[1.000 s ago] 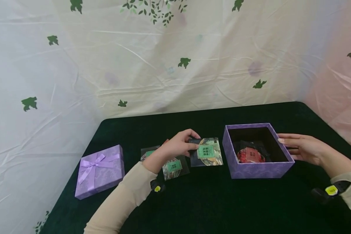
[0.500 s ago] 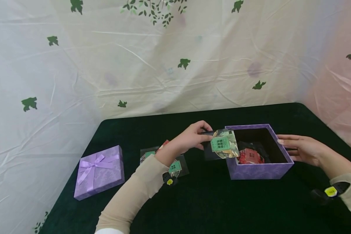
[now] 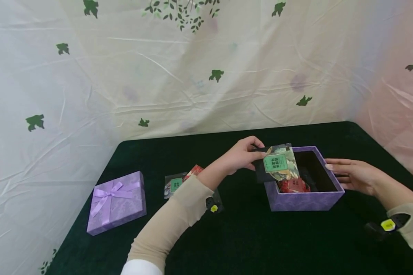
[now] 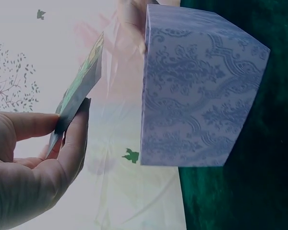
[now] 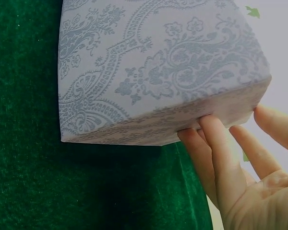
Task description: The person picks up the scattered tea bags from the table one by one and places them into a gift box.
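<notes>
My left hand (image 3: 239,156) pinches a flat dark tea sachet (image 3: 277,162) with a green label, thumb on one side and fingers on the other. It hangs tilted above the left rim of an open purple box (image 3: 303,202), overlapping the opening in the head view. Side-on in the left wrist view, the sachet (image 4: 79,93) is apart from the box wall. Inside the box lies a red-labelled sachet (image 3: 294,186), partly covered by the raised one. My right hand (image 3: 361,175) touches the box's right wall with extended fingertips; the right wrist view shows them against the patterned side (image 5: 134,62).
A purple lid (image 3: 120,202) with a ribbon bow lies at the left of the dark green table (image 3: 247,236). Several sachets, one with a green label (image 3: 175,184) and one red (image 3: 194,170), lie mid-table, partly behind my left forearm. A printed curtain (image 3: 179,84) hangs behind.
My left hand has lifted the green-labelled sachet off the table and carried it right, over the box's left edge. The right hand and the box have hardly moved.
</notes>
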`<state>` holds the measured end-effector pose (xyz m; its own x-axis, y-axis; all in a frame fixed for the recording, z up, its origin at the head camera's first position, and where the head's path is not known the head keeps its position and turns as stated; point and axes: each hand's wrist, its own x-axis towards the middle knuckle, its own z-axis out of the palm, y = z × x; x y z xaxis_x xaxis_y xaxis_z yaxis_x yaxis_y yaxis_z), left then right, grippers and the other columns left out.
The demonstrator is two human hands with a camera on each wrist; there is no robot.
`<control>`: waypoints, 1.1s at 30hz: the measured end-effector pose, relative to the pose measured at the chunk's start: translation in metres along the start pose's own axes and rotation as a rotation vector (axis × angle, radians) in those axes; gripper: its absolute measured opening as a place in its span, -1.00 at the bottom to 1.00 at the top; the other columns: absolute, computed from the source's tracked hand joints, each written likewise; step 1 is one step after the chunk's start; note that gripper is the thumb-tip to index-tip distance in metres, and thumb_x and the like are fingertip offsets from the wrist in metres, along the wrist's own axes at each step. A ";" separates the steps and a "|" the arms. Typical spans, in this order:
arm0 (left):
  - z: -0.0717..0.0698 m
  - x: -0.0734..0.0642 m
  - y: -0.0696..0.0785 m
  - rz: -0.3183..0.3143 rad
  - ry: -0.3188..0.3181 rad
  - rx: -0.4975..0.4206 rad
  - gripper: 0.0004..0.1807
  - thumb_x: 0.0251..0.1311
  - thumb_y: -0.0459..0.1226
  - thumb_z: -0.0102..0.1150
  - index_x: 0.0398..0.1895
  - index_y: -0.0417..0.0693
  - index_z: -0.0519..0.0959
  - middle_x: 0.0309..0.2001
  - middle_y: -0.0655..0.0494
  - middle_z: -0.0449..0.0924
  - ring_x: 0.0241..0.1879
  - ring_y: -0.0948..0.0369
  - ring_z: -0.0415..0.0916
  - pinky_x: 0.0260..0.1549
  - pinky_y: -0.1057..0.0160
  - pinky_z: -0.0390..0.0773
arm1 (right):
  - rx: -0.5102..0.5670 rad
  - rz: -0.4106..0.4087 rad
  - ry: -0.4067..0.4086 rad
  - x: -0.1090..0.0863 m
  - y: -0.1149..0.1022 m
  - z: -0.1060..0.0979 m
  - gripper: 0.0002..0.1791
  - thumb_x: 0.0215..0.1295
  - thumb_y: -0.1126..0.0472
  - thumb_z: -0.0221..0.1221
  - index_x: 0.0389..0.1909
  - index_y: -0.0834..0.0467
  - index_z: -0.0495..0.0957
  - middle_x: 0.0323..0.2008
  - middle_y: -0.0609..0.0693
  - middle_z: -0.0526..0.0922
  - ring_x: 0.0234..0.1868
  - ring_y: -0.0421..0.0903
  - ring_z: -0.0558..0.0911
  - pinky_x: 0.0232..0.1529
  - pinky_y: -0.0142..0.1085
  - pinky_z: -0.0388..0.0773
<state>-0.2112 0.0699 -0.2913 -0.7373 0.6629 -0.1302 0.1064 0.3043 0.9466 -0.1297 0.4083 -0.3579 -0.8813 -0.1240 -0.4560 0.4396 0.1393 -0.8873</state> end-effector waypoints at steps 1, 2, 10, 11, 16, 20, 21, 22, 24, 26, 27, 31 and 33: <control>0.002 0.001 0.002 -0.001 -0.002 0.001 -0.81 0.32 -0.31 0.08 -0.04 -0.12 0.41 -0.18 -0.01 0.52 -0.29 0.20 0.52 -0.34 0.22 0.66 | 0.003 -0.001 -0.001 0.000 0.000 0.000 -0.73 0.47 0.03 -0.06 -0.28 -0.45 0.52 -0.23 -0.27 0.64 -0.16 -0.19 0.62 -0.11 -0.25 0.62; 0.004 0.002 0.003 -0.002 -0.005 0.001 -0.81 0.32 -0.31 0.08 -0.04 -0.12 0.41 -0.18 -0.01 0.52 -0.29 0.20 0.53 -0.32 0.21 0.66 | 0.006 0.002 -0.001 0.000 0.000 0.000 -0.73 0.47 0.03 -0.06 -0.29 -0.45 0.53 -0.24 -0.27 0.64 -0.16 -0.19 0.62 -0.11 -0.25 0.62; 0.018 0.011 0.010 -0.002 -0.022 -0.008 -0.83 0.30 -0.30 0.11 -0.10 -0.14 0.45 -0.23 0.03 0.54 -0.31 0.25 0.53 -0.18 0.07 0.65 | 0.024 0.013 0.005 0.001 0.002 0.000 -0.73 0.45 0.01 -0.04 -0.32 -0.47 0.54 -0.24 -0.26 0.63 -0.17 -0.18 0.61 -0.12 -0.25 0.62; 0.019 0.012 0.010 -0.003 -0.022 -0.015 -0.83 0.30 -0.30 0.12 -0.10 -0.14 0.45 -0.23 0.03 0.54 -0.31 0.25 0.53 -0.16 0.04 0.64 | 0.025 0.012 0.006 0.001 0.003 0.000 -0.73 0.45 0.02 -0.04 -0.32 -0.47 0.54 -0.24 -0.26 0.63 -0.17 -0.18 0.62 -0.12 -0.25 0.62; 0.026 0.019 0.008 0.001 -0.018 -0.023 -0.84 0.29 -0.31 0.13 -0.12 -0.15 0.46 -0.25 0.04 0.55 -0.33 0.26 0.52 -0.13 0.02 0.63 | 0.030 0.013 0.007 0.001 0.003 0.000 -0.73 0.45 0.02 -0.03 -0.32 -0.46 0.54 -0.24 -0.25 0.63 -0.17 -0.18 0.62 -0.13 -0.25 0.62; 0.031 0.023 0.006 0.002 -0.019 -0.009 -0.85 0.28 -0.30 0.14 -0.14 -0.15 0.48 -0.20 0.02 0.58 -0.30 0.27 0.52 -0.24 0.15 0.66 | 0.025 0.015 0.011 0.001 0.003 0.000 -0.74 0.45 0.01 -0.03 -0.32 -0.46 0.53 -0.23 -0.22 0.62 -0.16 -0.17 0.61 -0.12 -0.24 0.62; 0.032 0.024 0.006 0.001 -0.020 -0.006 -0.85 0.28 -0.30 0.14 -0.15 -0.16 0.48 -0.18 0.01 0.59 -0.29 0.27 0.52 -0.26 0.17 0.66 | 0.022 0.015 0.013 0.001 0.003 0.000 -0.75 0.45 0.00 -0.03 -0.32 -0.46 0.52 -0.23 -0.21 0.62 -0.16 -0.17 0.61 -0.12 -0.23 0.62; 0.033 0.024 0.006 0.000 -0.023 -0.001 -0.86 0.28 -0.30 0.14 -0.15 -0.16 0.49 -0.17 0.01 0.59 -0.28 0.28 0.51 -0.28 0.20 0.66 | 0.021 0.016 0.016 0.001 0.003 0.000 -0.76 0.44 0.00 -0.03 -0.32 -0.46 0.52 -0.23 -0.21 0.62 -0.16 -0.16 0.61 -0.12 -0.23 0.62; 0.036 0.025 0.006 -0.002 -0.024 0.005 -0.86 0.28 -0.30 0.14 -0.16 -0.16 0.49 -0.15 0.00 0.60 -0.27 0.28 0.51 -0.30 0.22 0.66 | 0.017 0.017 0.023 0.001 0.003 0.001 -0.77 0.44 -0.01 -0.02 -0.32 -0.46 0.51 -0.23 -0.21 0.62 -0.16 -0.16 0.61 -0.11 -0.23 0.62; 0.038 0.027 0.006 0.000 -0.024 0.013 -0.87 0.28 -0.30 0.14 -0.16 -0.16 0.49 -0.15 -0.01 0.60 -0.28 0.28 0.51 -0.32 0.24 0.66 | 0.018 0.018 0.027 0.000 0.003 0.001 -0.78 0.44 -0.01 -0.02 -0.32 -0.46 0.51 -0.23 -0.20 0.63 -0.16 -0.15 0.61 -0.11 -0.23 0.62; 0.038 0.027 0.006 0.002 -0.025 0.017 -0.87 0.29 -0.31 0.13 -0.16 -0.16 0.49 -0.16 -0.01 0.60 -0.30 0.28 0.51 -0.33 0.25 0.65 | 0.018 0.018 0.028 0.000 0.003 0.001 -0.78 0.44 -0.01 -0.02 -0.32 -0.45 0.50 -0.23 -0.20 0.63 -0.16 -0.15 0.61 -0.11 -0.23 0.62; 0.041 0.029 0.005 0.010 -0.034 0.032 -0.87 0.29 -0.31 0.13 -0.17 -0.17 0.50 -0.23 0.02 0.60 -0.33 0.29 0.52 -0.38 0.29 0.64 | 0.008 0.012 0.027 0.000 0.002 0.001 -0.78 0.45 -0.01 -0.03 -0.31 -0.45 0.50 -0.23 -0.21 0.63 -0.15 -0.15 0.61 -0.10 -0.22 0.62; 0.042 0.029 0.005 0.012 -0.043 0.038 -0.87 0.29 -0.31 0.13 -0.17 -0.18 0.51 -0.28 0.04 0.59 -0.36 0.29 0.52 -0.40 0.31 0.63 | -0.003 0.004 0.031 -0.001 0.002 0.000 -0.78 0.45 -0.01 -0.04 -0.30 -0.45 0.49 -0.23 -0.22 0.62 -0.15 -0.16 0.61 -0.10 -0.22 0.61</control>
<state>-0.2039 0.1198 -0.3030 -0.7063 0.6954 -0.1327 0.1407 0.3216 0.9363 -0.1281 0.4085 -0.3592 -0.8846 -0.0930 -0.4570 0.4425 0.1425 -0.8854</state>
